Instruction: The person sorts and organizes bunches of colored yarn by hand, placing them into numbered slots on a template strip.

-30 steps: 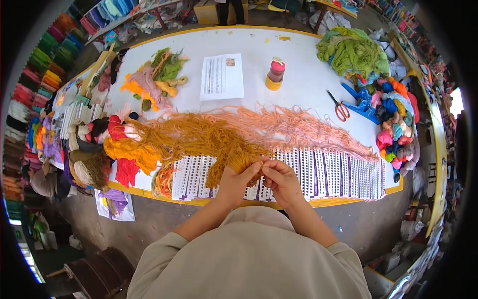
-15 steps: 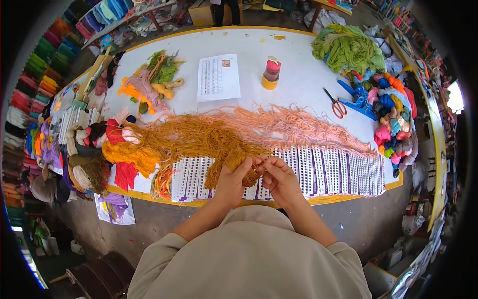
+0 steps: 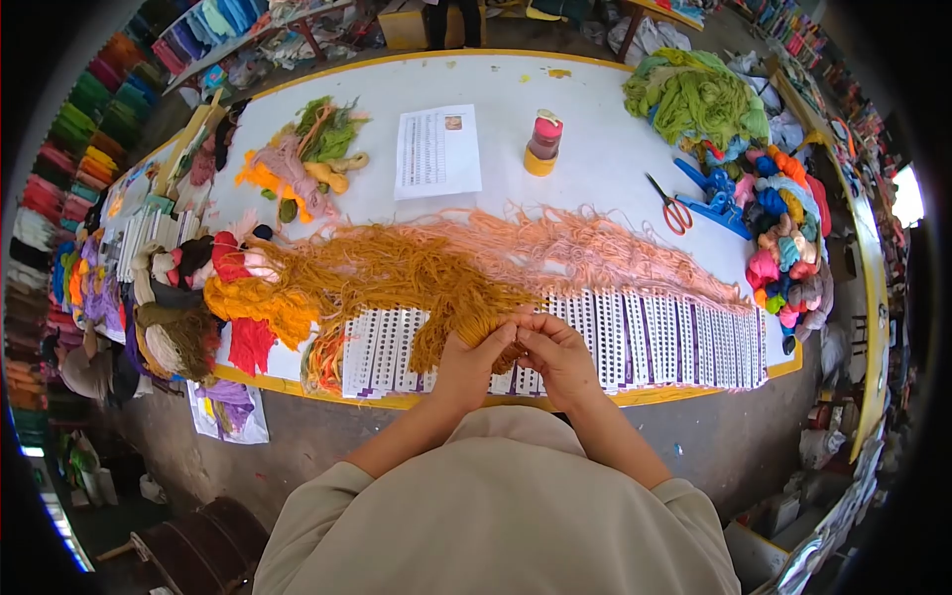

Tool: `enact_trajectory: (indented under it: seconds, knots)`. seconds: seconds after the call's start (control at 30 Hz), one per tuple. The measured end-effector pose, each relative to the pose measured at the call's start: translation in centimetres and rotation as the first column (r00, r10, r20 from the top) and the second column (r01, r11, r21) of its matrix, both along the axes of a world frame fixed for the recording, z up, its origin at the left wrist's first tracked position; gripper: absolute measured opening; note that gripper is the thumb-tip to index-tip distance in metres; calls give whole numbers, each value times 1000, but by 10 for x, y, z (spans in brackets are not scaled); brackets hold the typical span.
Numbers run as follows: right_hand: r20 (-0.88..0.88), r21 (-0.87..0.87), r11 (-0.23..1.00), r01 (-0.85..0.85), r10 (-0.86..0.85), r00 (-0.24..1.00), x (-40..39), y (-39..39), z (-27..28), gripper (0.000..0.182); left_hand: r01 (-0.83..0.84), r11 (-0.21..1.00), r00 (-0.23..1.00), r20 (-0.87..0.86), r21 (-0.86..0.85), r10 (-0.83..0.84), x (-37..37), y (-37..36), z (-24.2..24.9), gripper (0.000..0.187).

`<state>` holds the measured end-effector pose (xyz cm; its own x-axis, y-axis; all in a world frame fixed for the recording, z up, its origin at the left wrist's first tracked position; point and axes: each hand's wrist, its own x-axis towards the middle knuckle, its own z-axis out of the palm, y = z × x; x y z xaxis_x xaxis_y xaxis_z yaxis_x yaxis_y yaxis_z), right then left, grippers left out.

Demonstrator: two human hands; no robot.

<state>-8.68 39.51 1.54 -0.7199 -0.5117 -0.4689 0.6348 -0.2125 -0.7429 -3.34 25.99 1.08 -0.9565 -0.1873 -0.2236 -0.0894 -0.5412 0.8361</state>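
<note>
"What crowds the tabletop (image 3: 595, 119)?"
"Pink yarn (image 3: 620, 256) behind white dotted cards (image 3: 674, 347); scissors (image 3: 678, 215) beyond, rightward."
"And the hands?"
"Brown yarn (image 3: 397, 260) overlaps the cards' left part; left hand (image 3: 466, 369) grips it, right hand (image 3: 560, 362) pinches its edge."

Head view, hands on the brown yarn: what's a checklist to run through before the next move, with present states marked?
1. Left hand gripping the brown yarn: ok, fingers closed around a bunch of it.
2. Right hand pinching a strand: cannot tell; its fingertips are at the yarn, but too small to judge.
3. Brown yarn separate from the peach yarn: not ok, they overlap.
4. Dotted white strips fully uncovered: not ok, brown yarn hangs over some.
5. Scissors out of the hands: ok, lying on the table.
6. Printed sheet unobstructed: ok, beyond the yarn.
</note>
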Motion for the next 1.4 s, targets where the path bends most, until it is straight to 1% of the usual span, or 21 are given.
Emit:
enact_trajectory:
  seconds: [0.4,0.47,0.57,0.67,0.7,0.73,0.77,0.8,0.87,0.93,1.0,1.07,1.1,1.13,1.17,1.2,1.23,1.27,1.3,1.37,1.4]
  knots:
    - [146,-171,983,70,-45,988,6,-5,6,9,-56,996,998,19,68,55,4,-6,-3,19]
    - [16,-167,983,-78,82,997,4,3,-2,10,-87,995,996,1,37,87,-1,-6,0,18]
    - [-135,80,980,-184,194,972,6,13,2,11,-77,994,996,56,77,73,-13,-18,-2,18]
    - [-474,145,976,162,-75,877,-25,49,-45,8,-99,942,964,265,321,10,-24,-61,-27,17]
    - [-648,196,905,378,-170,743,-42,62,-55,11,-188,938,950,297,293,97,-25,-79,-38,16]
    - [-561,178,863,473,-306,769,-58,78,-55,10,-276,926,927,327,259,185,-25,-101,-53,15]
    - [-180,48,798,601,-584,791,-77,95,-56,9,-390,861,891,369,326,264,-21,-128,-75,14]
    - [-13,-49,807,589,-590,807,-95,134,-79,11,-495,780,846,415,382,333,-16,-157,-98,14]
    - [61,-185,746,640,-642,765,-119,207,-124,14,-590,729,779,481,347,401,-2,-216,-125,13]
    - [25,-112,747,655,-657,753,-150,303,-161,20,-607,774,753,441,180,488,18,-277,-142,11]
    - [-235,15,691,722,-700,675,-172,412,-166,17,-628,692,771,404,357,491,48,-340,-151,13]
    - [-441,154,563,812,-696,566,-189,527,-161,17,-785,617,574,438,55,692,65,-370,-141,17]
    - [-525,439,157,885,-755,394,-190,524,-123,22,-786,617,568,445,45,692,63,-361,-133,17]
    - [-659,596,-63,801,-608,443,-190,504,-92,26,-776,626,601,395,81,695,56,-341,-117,19]
    - [-746,578,-36,816,-429,509,-190,491,-98,27,-765,634,629,344,115,697,46,-313,-104,20]
    - [-803,565,-2,825,-231,549,-192,487,-111,29,-570,805,811,272,165,519,30,-270,-100,18]
    - [-711,681,223,697,-25,703,-200,500,-154,36,-491,829,854,335,267,397,15,-241,-115,12]
    - [-629,774,158,613,301,717,-196,460,-174,40,-270,891,951,246,365,188,7,-211,-150,9]
    - [-316,938,215,271,214,924,-196,413,-180,37,-256,866,917,390,429,78,-23,-157,-141,19]
    - [-450,826,518,223,368,814,-181,319,-217,32,-271,828,808,583,492,-82,-61,-78,-165,23]
    - [-628,774,549,315,604,491,-175,277,-223,15,-137,876,797,577,462,-179,-73,-49,-181,21]
